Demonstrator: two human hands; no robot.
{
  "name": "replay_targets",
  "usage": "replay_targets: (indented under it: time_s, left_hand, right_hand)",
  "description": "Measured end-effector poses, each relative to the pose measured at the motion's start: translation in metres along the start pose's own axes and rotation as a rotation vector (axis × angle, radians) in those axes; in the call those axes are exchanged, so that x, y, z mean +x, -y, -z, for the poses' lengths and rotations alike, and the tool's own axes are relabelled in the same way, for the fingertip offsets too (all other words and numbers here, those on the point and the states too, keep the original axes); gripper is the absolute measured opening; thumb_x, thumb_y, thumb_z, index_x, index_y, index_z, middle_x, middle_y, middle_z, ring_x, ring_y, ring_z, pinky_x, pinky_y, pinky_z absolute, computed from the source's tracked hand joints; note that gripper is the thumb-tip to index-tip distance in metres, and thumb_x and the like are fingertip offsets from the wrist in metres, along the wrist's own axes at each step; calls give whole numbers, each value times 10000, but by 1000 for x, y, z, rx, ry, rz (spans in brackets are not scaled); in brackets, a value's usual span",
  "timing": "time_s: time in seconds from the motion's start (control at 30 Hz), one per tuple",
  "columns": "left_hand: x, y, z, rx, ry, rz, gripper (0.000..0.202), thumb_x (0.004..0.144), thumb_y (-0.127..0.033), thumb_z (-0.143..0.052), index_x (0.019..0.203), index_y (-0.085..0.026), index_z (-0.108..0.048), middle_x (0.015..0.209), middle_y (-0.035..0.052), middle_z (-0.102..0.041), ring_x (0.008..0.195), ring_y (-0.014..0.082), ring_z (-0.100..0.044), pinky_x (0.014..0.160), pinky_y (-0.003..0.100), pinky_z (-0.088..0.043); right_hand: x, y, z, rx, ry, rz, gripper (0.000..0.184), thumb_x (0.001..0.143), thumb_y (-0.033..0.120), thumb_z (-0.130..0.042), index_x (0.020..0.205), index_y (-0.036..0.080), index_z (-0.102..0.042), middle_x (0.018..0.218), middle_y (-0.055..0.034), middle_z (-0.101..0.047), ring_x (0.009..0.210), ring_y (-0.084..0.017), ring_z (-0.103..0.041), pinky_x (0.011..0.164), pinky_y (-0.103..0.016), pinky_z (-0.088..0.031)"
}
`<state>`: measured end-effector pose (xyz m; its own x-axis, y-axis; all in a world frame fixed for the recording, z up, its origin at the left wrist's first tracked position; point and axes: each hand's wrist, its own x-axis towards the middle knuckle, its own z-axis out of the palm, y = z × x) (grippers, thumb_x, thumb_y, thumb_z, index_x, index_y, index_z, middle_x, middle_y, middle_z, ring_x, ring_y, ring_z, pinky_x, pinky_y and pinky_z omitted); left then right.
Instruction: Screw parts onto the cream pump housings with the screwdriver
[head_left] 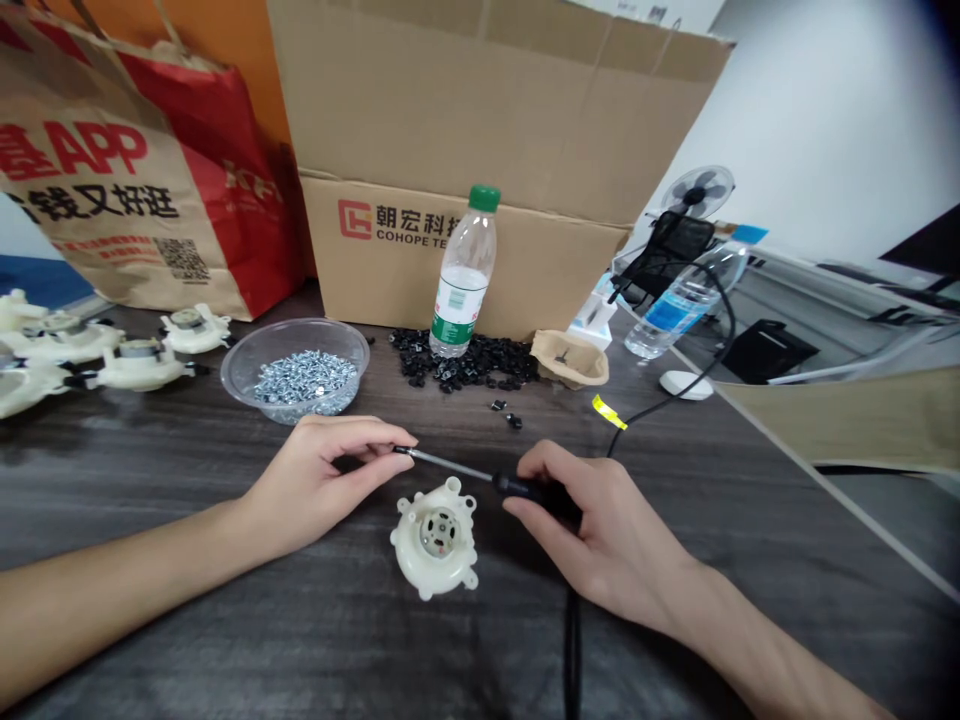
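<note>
While both forearms angle in from the lower corners, the right hand (600, 525) curls closed around the black handle of a screwdriver (450, 465), and the left hand (322, 490) pinches its steel shaft near the tip between thumb and forefinger, above a white plastic motor housing (435, 540) lying on the table (187, 510).

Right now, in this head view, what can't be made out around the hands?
Head view:
- The screwdriver tip: hidden by the fingers of the left hand.
- The screwdriver's handle end: hidden by the right hand.
- The white plastic housing centre: too small to read its parts.
- The screws: too small to tell their heads.
- The cardboard box top: cut off by the upper edge.
</note>
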<state>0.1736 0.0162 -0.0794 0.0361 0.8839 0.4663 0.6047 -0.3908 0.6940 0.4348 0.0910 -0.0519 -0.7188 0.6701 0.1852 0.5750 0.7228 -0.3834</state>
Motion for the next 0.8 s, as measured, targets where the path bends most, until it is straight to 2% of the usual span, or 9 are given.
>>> replay_targets:
  time_s: [0.1, 0.17, 0.23, 0.33, 0.47, 0.6, 0.67, 0.73, 0.8]
  left_hand:
    - [0, 0, 0, -15, 10, -12, 93, 848, -198, -668, 927, -207, -717, 896, -20, -745, 731, 79, -679, 655, 121, -524]
    - [0, 1, -1, -15, 20, -29, 99, 848, -191, -669, 933, -204, -718, 896, -19, -744, 736, 76, -678, 672, 121, -524]
    - [0, 1, -2, -7, 26, -41, 106, 847, -187, -671, 939, -204, -719, 895, -20, -745, 747, 76, -680, 683, 120, -524]
    - [-1, 2, -1, -4, 28, -46, 107, 848, -184, -668, 940, -205, -719, 894, -21, -744, 750, 77, -680, 684, 122, -525]
    - [0, 1, 0, -3, -1, -4, 102, 849, -212, -670, 939, -216, -718, 905, -19, -744, 749, 83, -682, 648, 121, -523]
    - [0, 0, -1, -23, 20, -19, 102, 851, -205, -666, 937, -224, -718, 898, -28, -743, 743, 77, -681, 664, 118, -524]
    - [0, 0, -2, -14, 35, -28, 103, 850, -199, -666, 935, -225, -719, 893, -32, -743, 741, 74, -679, 664, 118, -521]
    - [-1, 0, -2, 3, 38, -30, 100, 847, -198, -669, 929, -225, -720, 893, -32, -743, 737, 75, -677, 664, 122, -520]
    - [-1, 0, -1, 12, 27, -23, 99, 848, -204, -668, 928, -227, -720, 901, -29, -744, 745, 82, -680, 665, 127, -524]
  right_hand:
    - [1, -1, -5, -7, -40, -66, 178, 824, 359, -600, 861, 237, -476, 562, 71, -537, 450, -132, -476, 456, -255, -313]
    - [1, 0, -4, -9, -22, -47, 175, 835, 371, -588, 885, 235, -490, 564, 69, -540, 459, -135, -484, 476, -262, -330]
    - [1, 2, -1, 5, 36, 14, 137, 894, 362, -496, 873, 229, -521, 559, 56, -542, 468, -140, -492, 504, -275, -343]
    - [-1, 3, 4, -17, 69, 93, 241, 946, 284, -367, 797, 221, -545, 592, 23, -568, 498, -144, -510, 524, -286, -341]
    - [-2, 2, 0, -52, -29, 49, 102, 877, 327, -527, 899, 228, -539, 631, 36, -600, 492, -140, -515, 506, -268, -342]
    - [2, 2, -3, -45, -24, -47, 169, 831, 356, -594, 888, 233, -494, 559, 71, -531, 457, -136, -478, 482, -264, -314]
    - [4, 4, 1, -17, 46, -26, 155, 895, 386, -511, 861, 234, -508, 557, 65, -525, 478, -138, -487, 510, -275, -320]
    - [5, 5, 5, 16, 116, 18, 269, 966, 361, -376, 764, 232, -500, 559, 54, -512, 496, -131, -484, 531, -280, -322]
    - [4, 5, 7, 34, 137, 47, 320, 985, 331, -330, 732, 229, -497, 588, 47, -524, 517, -123, -489, 543, -275, -330]
